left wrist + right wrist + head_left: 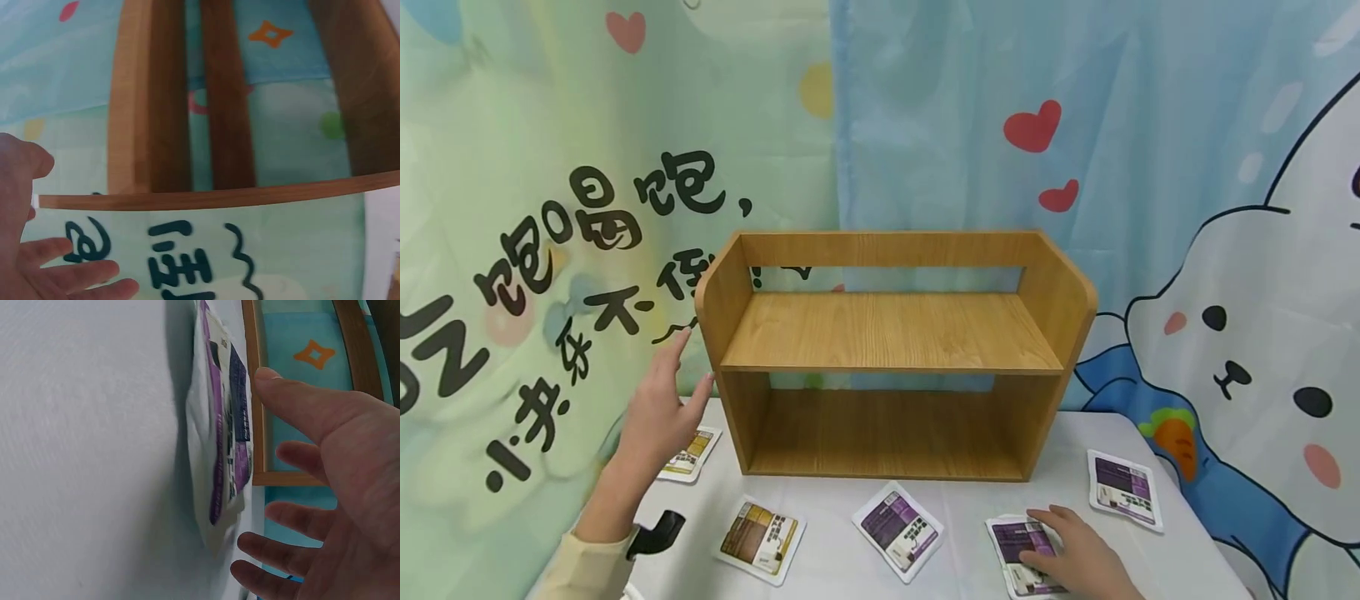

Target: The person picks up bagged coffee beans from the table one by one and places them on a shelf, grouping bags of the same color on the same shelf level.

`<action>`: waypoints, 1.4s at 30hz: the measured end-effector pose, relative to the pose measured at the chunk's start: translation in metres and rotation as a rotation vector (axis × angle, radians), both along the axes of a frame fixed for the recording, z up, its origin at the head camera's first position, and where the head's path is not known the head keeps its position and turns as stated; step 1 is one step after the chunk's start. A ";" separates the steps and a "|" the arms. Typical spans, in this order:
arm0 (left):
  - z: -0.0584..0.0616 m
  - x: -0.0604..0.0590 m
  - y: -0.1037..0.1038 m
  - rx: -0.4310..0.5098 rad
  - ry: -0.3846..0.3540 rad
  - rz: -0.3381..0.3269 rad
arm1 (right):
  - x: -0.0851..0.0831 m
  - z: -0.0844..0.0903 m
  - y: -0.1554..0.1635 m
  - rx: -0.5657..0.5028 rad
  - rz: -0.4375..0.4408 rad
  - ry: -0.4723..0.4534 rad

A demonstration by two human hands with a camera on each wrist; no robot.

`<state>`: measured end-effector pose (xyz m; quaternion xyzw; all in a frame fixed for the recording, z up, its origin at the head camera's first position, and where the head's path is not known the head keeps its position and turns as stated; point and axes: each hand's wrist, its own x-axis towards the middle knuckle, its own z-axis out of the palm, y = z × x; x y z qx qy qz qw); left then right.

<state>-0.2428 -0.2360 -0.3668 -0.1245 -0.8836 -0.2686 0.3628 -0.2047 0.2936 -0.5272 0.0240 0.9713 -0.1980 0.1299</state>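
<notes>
your right hand (1078, 557) lies flat, fingers straight, on a purple packet (1021, 554) at the near right of the white table (842, 575) — in the right wrist view the fingers look spread and relaxed over it. your left hand (658, 408) is raised, wide and holding nothing, just beside the left wall of the wooden shelf (891, 354) — whether it touches, you cannot tell. a brown packet (691, 454) lies below it.
</notes>
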 end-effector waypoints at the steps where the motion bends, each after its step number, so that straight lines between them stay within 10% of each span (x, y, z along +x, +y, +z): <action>1: 0.006 -0.003 0.000 0.016 -0.004 -0.005 | 0.000 -0.002 -0.001 0.000 -0.001 -0.002; 16: 0.062 -0.051 -0.004 0.219 -0.124 -0.055 | 0.001 -0.005 -0.005 0.029 -0.021 -0.012; 31: 0.079 -0.074 0.001 0.252 -0.248 -0.123 | -0.006 -0.009 -0.005 -0.084 -0.071 -0.051; 42: 0.073 -0.073 0.007 0.217 -0.208 -0.009 | 0.005 -0.015 -0.009 -0.351 -0.145 0.015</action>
